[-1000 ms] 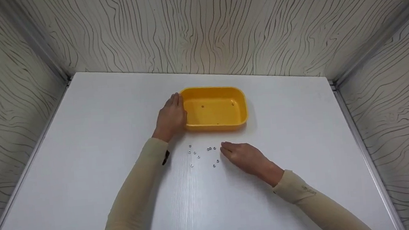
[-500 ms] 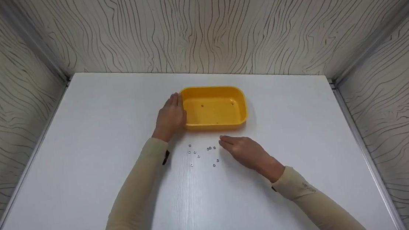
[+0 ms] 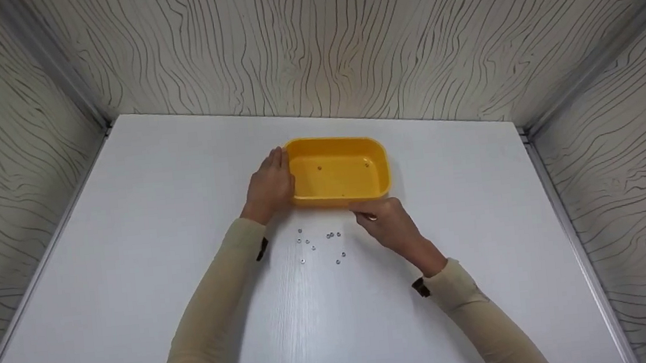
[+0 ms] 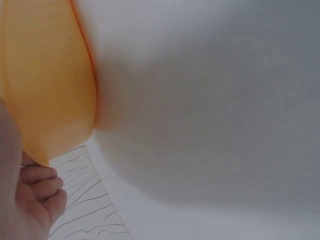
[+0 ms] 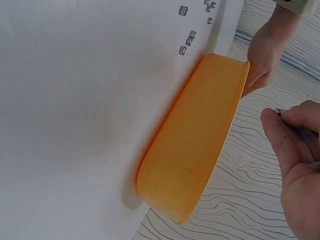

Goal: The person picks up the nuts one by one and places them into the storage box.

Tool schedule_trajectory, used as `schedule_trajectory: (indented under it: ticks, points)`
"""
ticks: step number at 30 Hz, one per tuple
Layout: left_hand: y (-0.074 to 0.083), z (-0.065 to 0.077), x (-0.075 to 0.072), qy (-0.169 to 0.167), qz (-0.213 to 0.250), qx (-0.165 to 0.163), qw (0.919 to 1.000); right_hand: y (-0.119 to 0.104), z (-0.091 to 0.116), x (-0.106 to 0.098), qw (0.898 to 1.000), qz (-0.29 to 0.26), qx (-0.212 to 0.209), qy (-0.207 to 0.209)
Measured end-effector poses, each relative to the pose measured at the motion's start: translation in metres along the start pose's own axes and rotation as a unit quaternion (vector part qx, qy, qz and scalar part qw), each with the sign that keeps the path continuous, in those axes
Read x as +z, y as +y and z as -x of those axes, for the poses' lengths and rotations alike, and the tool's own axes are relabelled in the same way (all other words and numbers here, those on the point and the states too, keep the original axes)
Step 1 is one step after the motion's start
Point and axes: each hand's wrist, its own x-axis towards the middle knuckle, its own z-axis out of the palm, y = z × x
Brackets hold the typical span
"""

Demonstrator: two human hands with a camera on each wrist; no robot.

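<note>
Tub point(image 3: 336, 200), plain yellow, reading light orange in the wrist views. Nuts point(image 5: 183, 11), plain silver-grey. Table point(image 3: 464, 192), white, a faint streaked grain towards the near middle. Walls point(image 3: 311, 42), off-white, patterned with dark wavy wood-grain lines. Corner strips point(image 3: 54, 64), plain grey. Sleeves point(image 3: 211, 308), plain beige. Wrist straps point(image 3: 421, 287), black.

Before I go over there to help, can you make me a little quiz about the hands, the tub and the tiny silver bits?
1. True or false: the left hand is apart from the yellow tub.
2. The right hand pinches: A. a pen; B. a tiny silver bit; C. a spoon.
3. Where can you see more tiny silver bits: on the white table or in the tub?

Key: 1. False, it touches the tub. 2. B. 3. On the table.
</note>
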Motion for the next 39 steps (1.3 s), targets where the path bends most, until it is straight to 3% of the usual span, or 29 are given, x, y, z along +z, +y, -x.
schedule_trajectory:
  ticks: [5,9,19,24,35,39]
  points:
    - [0.001,0.000,0.000,-0.001,-0.014,0.003,0.9999,0.000,-0.004,-0.002,0.996,-0.059,0.067,0.023]
    - [0.001,0.000,0.000,-0.016,-0.008,-0.008,0.9998,0.002,-0.011,-0.002,0.987,-0.119,0.097,0.039]
    - [0.002,0.000,0.000,-0.016,-0.004,-0.009,0.9998,0.008,-0.028,-0.002,0.946,-0.251,0.191,0.077]
    - [0.002,0.003,0.000,-0.013,-0.001,-0.014,0.9998,0.010,-0.036,-0.004,0.930,-0.276,0.230,0.080]
    - [-0.001,0.001,0.001,-0.003,0.000,-0.006,1.0000,0.020,-0.058,-0.006,0.891,-0.348,0.277,0.087]
    - [-0.001,-0.001,0.001,0.000,0.001,-0.004,1.0000,0.027,-0.065,-0.006,0.881,-0.358,0.296,0.083]
